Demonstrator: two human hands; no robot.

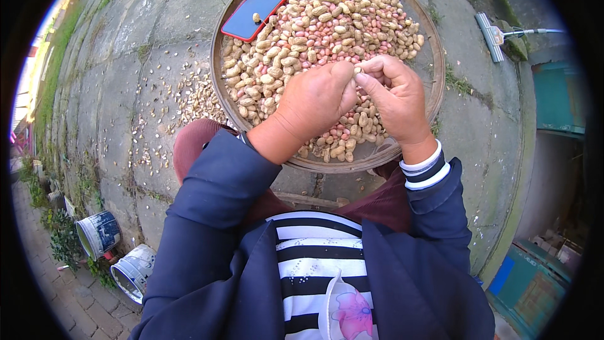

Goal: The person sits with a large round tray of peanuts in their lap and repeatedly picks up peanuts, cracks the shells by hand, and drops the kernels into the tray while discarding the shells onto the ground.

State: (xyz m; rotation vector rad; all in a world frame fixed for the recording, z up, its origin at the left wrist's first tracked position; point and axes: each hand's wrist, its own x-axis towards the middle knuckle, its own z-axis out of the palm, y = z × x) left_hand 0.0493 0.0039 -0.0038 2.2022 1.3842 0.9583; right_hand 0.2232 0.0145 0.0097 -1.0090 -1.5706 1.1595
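A round, shallow tray [440,76] with a raised rim holds a heap of unshelled peanuts [276,52] mixed with shelled pink kernels [325,33]. Over its near part, my left hand [318,99] and my right hand [396,92] meet at the fingertips. A small pale peanut or piece of shell [357,70] is pinched between them, partly covered by the fingers. My left fingers are curled, and what lies inside them is hidden. On the tray's far left lies a phone [257,7] in a red case, with one peanut on its screen.
Broken peanut shells [200,99] are scattered on the concrete left of the tray. Two paint-stained buckets [101,231] lie tipped at the lower left near plants. A squeegee-like mop head [490,37] stands at the upper right, and green cabinets or boxes [533,283] line the right side.
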